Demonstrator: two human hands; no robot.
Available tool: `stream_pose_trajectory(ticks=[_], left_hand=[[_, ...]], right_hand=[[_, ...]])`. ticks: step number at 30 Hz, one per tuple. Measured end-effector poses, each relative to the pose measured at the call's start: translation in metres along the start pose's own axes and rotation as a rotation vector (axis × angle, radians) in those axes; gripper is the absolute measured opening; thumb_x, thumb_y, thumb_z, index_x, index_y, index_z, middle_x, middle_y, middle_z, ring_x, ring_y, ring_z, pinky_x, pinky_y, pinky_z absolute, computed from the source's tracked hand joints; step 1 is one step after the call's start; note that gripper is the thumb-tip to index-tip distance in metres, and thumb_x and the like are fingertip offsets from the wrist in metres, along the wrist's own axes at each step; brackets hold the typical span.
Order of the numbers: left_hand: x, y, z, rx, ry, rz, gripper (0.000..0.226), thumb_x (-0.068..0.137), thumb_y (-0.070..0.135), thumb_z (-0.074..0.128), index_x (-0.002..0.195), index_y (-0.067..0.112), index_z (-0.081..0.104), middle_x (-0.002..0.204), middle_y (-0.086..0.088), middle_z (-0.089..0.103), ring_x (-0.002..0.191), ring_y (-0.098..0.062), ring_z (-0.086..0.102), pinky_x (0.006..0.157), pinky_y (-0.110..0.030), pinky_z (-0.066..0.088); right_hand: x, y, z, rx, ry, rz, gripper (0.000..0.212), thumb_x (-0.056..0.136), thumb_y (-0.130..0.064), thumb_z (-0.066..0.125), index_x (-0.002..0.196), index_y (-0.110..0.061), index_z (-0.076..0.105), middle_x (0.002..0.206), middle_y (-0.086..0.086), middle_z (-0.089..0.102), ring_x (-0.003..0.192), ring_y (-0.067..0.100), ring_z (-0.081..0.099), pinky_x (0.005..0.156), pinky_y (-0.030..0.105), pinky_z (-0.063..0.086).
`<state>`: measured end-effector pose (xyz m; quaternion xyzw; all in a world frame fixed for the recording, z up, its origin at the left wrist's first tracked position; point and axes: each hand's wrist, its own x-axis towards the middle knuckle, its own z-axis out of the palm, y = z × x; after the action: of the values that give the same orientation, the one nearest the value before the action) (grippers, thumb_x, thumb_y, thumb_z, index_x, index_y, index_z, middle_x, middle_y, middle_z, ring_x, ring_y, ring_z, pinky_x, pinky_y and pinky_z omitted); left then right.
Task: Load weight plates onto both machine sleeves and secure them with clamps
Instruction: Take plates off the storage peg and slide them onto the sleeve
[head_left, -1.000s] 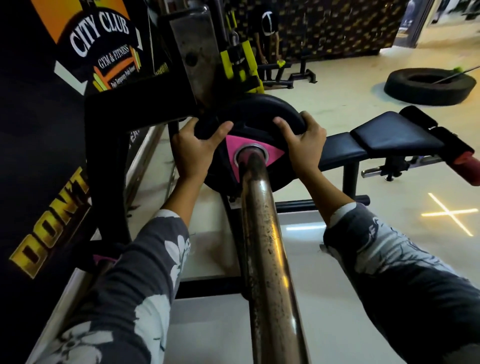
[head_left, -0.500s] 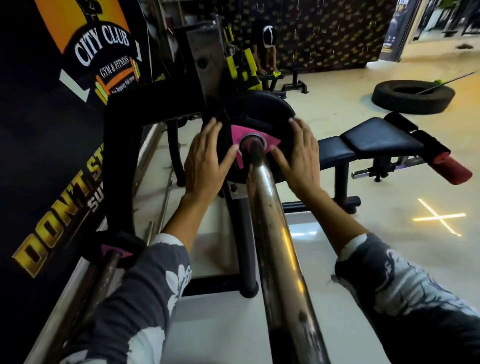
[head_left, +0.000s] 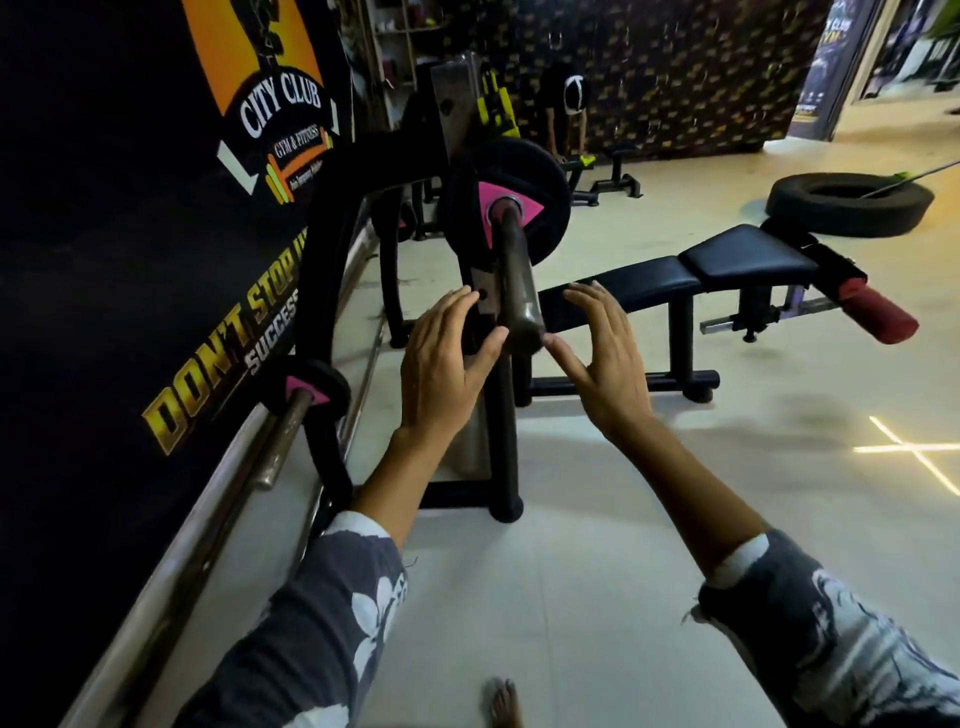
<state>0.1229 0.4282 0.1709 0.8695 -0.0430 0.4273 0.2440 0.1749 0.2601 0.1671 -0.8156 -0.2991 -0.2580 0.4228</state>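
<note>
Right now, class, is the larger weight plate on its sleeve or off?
On: the sleeve passes through the larger weight plate at its centre.

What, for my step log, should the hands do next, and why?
Probably go and fetch a clamp. The plate sits far up the sleeve with no clamp behind it, and the left hand and right hand are both open, off the plate, beside the sleeve's near end. No clamp shows in view, so one must be found first.

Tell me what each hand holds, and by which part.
Nothing. The left hand and right hand are open beside the bar; the plate sits untouched on it.
</note>
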Motion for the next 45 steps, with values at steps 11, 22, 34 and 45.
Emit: stream_pose_trajectory(ticks=[11,22,34,45], left_hand=[[-0.103,0.017,-0.096,0.059,-0.061,-0.022,0.038,0.091,0.033,0.05,0.108,0.001,0.062,0.104,-0.015,0.068,0.097,-0.028,0.065,0.079,-0.036,0.053],[-0.166,-0.138,-0.145,0.162,-0.172,-0.351,0.015,0.09,0.023,0.06,0.087,0.009,0.065,0.086,-0.006,0.068,0.08,-0.023,0.063,0.066,-0.041,0.052],[-0.124,-0.468,-0.111,-0.083,-0.177,-0.854,0.006,0.088,0.027,0.061,0.082,0.029,0.061,0.079,0.003,0.066,0.078,-0.021,0.064,0.064,-0.023,0.045],[-0.069,-0.723,0.038,-0.413,-0.144,-1.011,0.09,0.058,0.051,0.078,0.134,0.019,0.039,0.138,-0.001,0.047,0.127,-0.008,0.043,0.104,-0.024,0.038]], right_hand=[[-0.094,-0.089,0.011,0.145,-0.174,0.04,0.03,0.093,-0.033,0.05,0.115,-0.014,0.056,0.118,0.007,0.06,0.112,0.02,0.054,0.092,0.032,0.045],[-0.101,-0.116,0.169,0.167,-0.595,0.224,0.022,0.092,-0.034,0.053,0.098,-0.015,0.061,0.103,0.007,0.067,0.093,0.027,0.062,0.079,0.04,0.051],[0.006,-0.078,0.452,0.144,-0.648,0.477,0.018,0.091,-0.028,0.055,0.1,-0.014,0.062,0.105,0.007,0.067,0.095,0.025,0.063,0.077,0.032,0.049],[0.087,0.075,0.686,0.494,-0.298,0.725,0.056,0.079,-0.039,0.07,0.125,-0.017,0.047,0.119,0.002,0.056,0.112,0.015,0.056,0.09,0.022,0.047]])
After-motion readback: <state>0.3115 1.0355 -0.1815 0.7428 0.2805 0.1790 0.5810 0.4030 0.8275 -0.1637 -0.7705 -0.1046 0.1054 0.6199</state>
